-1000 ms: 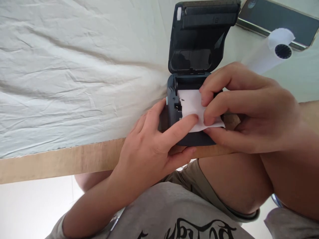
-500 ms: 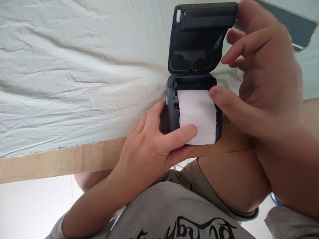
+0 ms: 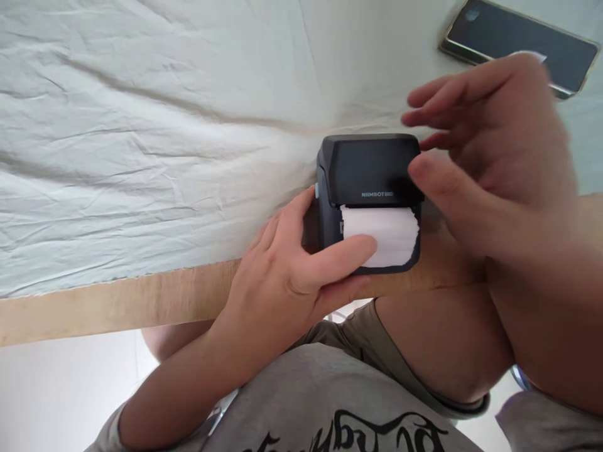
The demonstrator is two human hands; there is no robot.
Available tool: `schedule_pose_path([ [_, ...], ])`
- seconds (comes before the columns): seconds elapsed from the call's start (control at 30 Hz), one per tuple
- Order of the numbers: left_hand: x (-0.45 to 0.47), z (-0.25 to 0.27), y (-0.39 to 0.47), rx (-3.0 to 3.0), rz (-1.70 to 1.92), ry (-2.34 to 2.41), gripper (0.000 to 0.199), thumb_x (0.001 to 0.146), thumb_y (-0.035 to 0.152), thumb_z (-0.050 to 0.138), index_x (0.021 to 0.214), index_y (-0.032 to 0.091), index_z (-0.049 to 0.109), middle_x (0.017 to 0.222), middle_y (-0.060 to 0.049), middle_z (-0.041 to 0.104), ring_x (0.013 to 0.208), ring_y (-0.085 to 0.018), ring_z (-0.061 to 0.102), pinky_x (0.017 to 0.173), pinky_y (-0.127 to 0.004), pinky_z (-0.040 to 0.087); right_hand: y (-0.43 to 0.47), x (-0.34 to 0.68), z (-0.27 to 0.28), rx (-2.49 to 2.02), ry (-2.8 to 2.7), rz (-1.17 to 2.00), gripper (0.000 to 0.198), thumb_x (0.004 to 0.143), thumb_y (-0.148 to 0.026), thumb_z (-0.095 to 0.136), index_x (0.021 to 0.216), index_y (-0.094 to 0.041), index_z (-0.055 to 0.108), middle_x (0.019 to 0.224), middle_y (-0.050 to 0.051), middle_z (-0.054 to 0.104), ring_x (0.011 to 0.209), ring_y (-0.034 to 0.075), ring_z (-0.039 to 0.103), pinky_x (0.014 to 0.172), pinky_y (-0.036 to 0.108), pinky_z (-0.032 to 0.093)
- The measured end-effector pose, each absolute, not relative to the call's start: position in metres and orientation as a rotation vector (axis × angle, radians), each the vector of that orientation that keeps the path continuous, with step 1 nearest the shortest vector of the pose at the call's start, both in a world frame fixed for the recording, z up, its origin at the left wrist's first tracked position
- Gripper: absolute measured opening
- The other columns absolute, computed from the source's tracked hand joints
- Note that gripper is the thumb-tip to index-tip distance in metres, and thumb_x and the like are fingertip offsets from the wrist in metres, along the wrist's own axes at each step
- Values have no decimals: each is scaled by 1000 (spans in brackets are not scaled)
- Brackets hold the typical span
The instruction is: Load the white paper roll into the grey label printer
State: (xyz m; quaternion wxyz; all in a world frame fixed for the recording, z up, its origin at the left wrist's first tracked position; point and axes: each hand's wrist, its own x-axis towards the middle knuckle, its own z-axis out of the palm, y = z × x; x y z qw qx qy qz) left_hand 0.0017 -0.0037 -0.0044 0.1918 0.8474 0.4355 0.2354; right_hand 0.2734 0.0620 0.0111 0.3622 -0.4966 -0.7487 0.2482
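A small dark label printer (image 3: 370, 166) marked NIIMBOT sits at the table's front edge with its lid down. White paper (image 3: 393, 235) with ragged side edges sticks out below the lid over the printer's front. My left hand (image 3: 292, 257) grips the printer from the left, its thumb pressing on the paper and its other fingers along the side and underneath. At the lid's right edge is my right hand (image 3: 490, 144), fingers apart and slightly blurred, with nothing in it. The thumb is by the lid's corner; I cannot tell if it touches.
A dark phone (image 3: 522, 44) with a pale rim lies at the back right, partly behind my right hand. Wrinkled pale cloth (image 3: 164, 138) covers the table, whose wooden edge (image 3: 117, 301) runs along the front. My legs are beneath it.
The printer's lid has swung down from upright to shut over the paper. My right hand has come off the raised lid's top and lowered. My left hand keeps its grip.
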Motion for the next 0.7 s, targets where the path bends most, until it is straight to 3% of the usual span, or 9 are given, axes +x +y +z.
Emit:
schedule_pose_path([
  [0.1,5,-7,-4,2409,756,1240,53,123,48,68,170,36,46,172,-26,61,152,-46,77,116,-63,72,70,284,3,-1266,-2046,807,58,114,-77,65,150,-31,60,149,4,69,128,12,72,100,30,63],
  [0.2,7,-7,-4,2475,666,1291,66,123,52,65,179,28,40,172,-30,63,152,-49,76,118,-65,71,76,291,0,-1252,-2087,901,70,111,-87,64,154,-31,61,142,4,72,112,9,70,86,24,62],
  [0.33,6,-5,-4,2474,597,1314,68,122,55,66,180,31,41,176,-26,62,156,-46,74,122,-62,69,82,292,3,-1237,-2035,1092,72,108,-84,72,155,-31,60,142,3,72,106,7,70,80,20,63],
  [0.53,3,-8,-2,2442,596,1317,65,122,55,66,179,31,44,178,-26,59,160,-44,72,127,-61,66,80,288,7,-1196,-2070,1149,54,114,-68,71,154,-33,59,130,-2,72,100,4,68,93,20,69],
  [0.6,-2,-9,-1,2414,598,1285,79,118,72,66,182,31,43,181,-26,58,162,-47,71,129,-64,65,77,285,6,-1188,-2061,1111,51,116,-65,69,153,-30,59,137,-1,71,104,4,68,96,21,67],
  [0.67,-6,-7,-1,2363,590,1205,114,102,101,66,188,29,40,186,-28,53,166,-54,65,132,-72,62,74,283,5,-1190,-2044,1066,51,118,-64,66,154,-29,58,144,0,69,109,5,67,99,22,66],
  [0.7,-7,-4,-4,2313,559,1182,126,95,106,69,190,29,37,191,-27,48,173,-58,57,135,-75,59,73,283,4,-1192,-2041,1052,51,118,-64,65,155,-29,58,145,0,69,111,6,67,100,23,65],
])
